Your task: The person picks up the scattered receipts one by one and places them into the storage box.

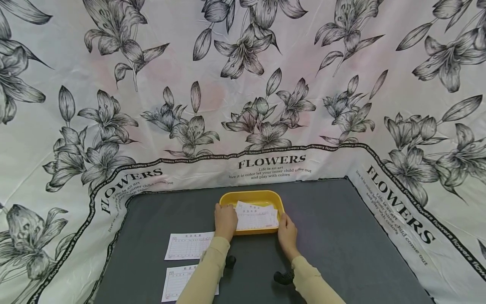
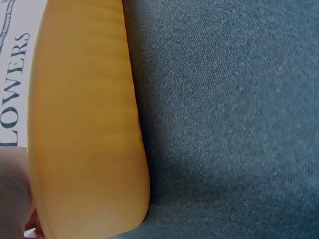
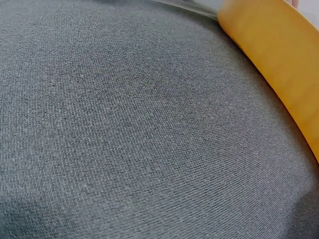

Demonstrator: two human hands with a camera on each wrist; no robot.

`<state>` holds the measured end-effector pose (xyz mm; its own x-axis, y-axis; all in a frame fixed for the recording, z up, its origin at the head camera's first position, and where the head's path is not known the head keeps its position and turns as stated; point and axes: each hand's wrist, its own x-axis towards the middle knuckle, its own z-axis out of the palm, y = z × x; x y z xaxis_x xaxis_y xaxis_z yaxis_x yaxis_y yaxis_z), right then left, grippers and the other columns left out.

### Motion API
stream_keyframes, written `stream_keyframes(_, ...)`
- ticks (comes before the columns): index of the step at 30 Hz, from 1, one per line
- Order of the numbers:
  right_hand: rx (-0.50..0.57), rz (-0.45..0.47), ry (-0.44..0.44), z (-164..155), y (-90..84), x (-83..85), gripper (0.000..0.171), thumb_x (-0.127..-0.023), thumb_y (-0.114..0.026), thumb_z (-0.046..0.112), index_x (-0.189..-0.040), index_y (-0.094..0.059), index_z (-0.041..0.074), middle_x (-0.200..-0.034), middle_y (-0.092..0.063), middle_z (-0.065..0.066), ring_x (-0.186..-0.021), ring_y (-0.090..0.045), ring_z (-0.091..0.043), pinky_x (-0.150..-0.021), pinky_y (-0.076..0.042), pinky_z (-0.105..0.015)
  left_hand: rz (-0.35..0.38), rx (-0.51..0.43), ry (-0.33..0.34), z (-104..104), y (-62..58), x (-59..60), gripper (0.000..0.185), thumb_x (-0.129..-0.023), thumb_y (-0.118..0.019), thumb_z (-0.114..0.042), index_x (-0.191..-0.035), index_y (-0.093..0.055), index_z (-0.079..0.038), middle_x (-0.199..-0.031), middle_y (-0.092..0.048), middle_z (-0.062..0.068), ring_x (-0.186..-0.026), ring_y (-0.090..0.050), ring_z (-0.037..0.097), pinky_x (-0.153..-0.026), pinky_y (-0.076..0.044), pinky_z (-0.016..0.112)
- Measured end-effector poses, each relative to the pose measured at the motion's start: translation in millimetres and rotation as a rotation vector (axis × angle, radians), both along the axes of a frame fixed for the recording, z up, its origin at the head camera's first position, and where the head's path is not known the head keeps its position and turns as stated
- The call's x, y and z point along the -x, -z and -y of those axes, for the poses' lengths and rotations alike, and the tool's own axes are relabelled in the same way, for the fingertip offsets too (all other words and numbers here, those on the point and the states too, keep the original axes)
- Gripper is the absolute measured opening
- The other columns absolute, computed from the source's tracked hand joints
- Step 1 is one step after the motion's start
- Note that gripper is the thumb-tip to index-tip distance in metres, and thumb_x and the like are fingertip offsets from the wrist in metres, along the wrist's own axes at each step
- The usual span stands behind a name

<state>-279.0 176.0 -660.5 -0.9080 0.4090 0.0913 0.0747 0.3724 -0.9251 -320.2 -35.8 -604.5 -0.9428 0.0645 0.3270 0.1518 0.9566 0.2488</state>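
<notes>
A shallow yellow tray (image 1: 256, 231) rests on the dark grey cloth, with several white printed forms (image 1: 258, 218) overlapping inside. My left hand (image 1: 225, 222) holds its left side near the front corner, fingers curled over the wall beside the forms. On the opposite side my right hand (image 1: 287, 234) grips the right wall near the front corner. The left wrist view shows the tray's outer wall (image 2: 89, 119) close up, with part of the left hand (image 2: 14, 191) above the rim. At the right wrist view's upper right, the tray (image 3: 276, 45) appears again.
Two printed forms lie left of the tray: an upper one (image 1: 187, 247) and a lower one (image 1: 178, 279), each partly covered by the left sleeve (image 1: 206, 274). A flower-printed white cloth (image 1: 197, 177) rises behind and around the grey surface (image 1: 341, 245).
</notes>
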Motion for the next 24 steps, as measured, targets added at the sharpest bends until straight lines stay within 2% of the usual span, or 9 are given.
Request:
stream_keyframes(3,-0.006,0.005,0.001,0,0.9,0.6,0.048,-0.117,-0.037,0.036,-0.119,-0.068,0.000,-0.107,-0.069,-0.019,-0.087,-0.053,-0.024,-0.078,-0.040,-0.036,0.008,-0.028,-0.001,0,-0.2,-0.7,0.017,-0.099,-0.075,-0.013,-0.090,-0.077,0.001,-0.085,-0.071,0.016,-0.082,-0.057,0.031,-0.081,-0.047,0.044)
stream_keyframes(7,-0.005,0.007,0.003,0,0.9,0.5,0.048,-0.117,-0.037,0.037,-0.118,-0.068,0.001,-0.106,-0.068,-0.020,-0.086,-0.052,-0.023,-0.077,-0.040,-0.034,0.007,-0.134,0.010,2,0.8,-1.3,0.017,-0.099,-0.075,-0.011,-0.104,-0.076,0.006,-0.100,-0.069,0.022,-0.090,-0.056,0.037,-0.082,-0.054,0.051)
stream_keyframes(11,0.003,0.007,0.004,1,0.2,-0.6,0.046,-0.117,-0.038,0.037,-0.116,-0.068,0.002,-0.102,-0.066,-0.018,-0.085,-0.051,-0.022,-0.076,-0.038,-0.032,-0.001,-0.238,0.025,6,3.0,-1.8,0.027,-0.100,-0.074,-0.012,-0.119,-0.072,0.006,-0.113,-0.063,0.025,-0.098,-0.055,0.040,-0.086,-0.055,0.054)
stream_keyframes(14,0.007,0.009,0.000,1,-0.3,-1.4,0.046,-0.117,-0.038,0.036,-0.113,-0.068,0.001,-0.096,-0.063,-0.017,-0.082,-0.049,-0.021,-0.074,-0.037,-0.032,-0.022,-0.264,0.020,12,5.4,-1.7,0.038,-0.101,-0.073,-0.018,-0.133,-0.066,0.003,-0.119,-0.060,0.023,-0.102,-0.056,0.038,-0.088,-0.055,0.052)
stream_keyframes(18,-0.001,-0.005,-0.006,0,-1.7,-1.2,0.048,-0.118,-0.037,0.036,-0.111,-0.067,-0.001,-0.089,-0.058,-0.015,-0.077,-0.047,-0.019,-0.073,-0.036,-0.031,-0.062,-0.296,0.008,25,6.3,-2.7,0.051,-0.105,-0.069,-0.026,-0.148,-0.057,-0.003,-0.123,-0.060,0.022,-0.101,-0.056,0.036,-0.087,-0.056,0.050)
stream_keyframes(24,-0.007,-0.009,0.003,0,-0.3,-0.1,0.048,-0.117,-0.038,0.037,-0.109,-0.067,-0.001,-0.087,-0.056,-0.011,-0.078,-0.047,-0.020,-0.073,-0.036,-0.033,-0.103,-0.361,-0.038,59,5.4,-8.4,0.053,-0.106,-0.066,-0.029,-0.153,-0.055,-0.009,-0.128,-0.061,0.021,-0.104,-0.055,0.038,-0.090,-0.054,0.053)
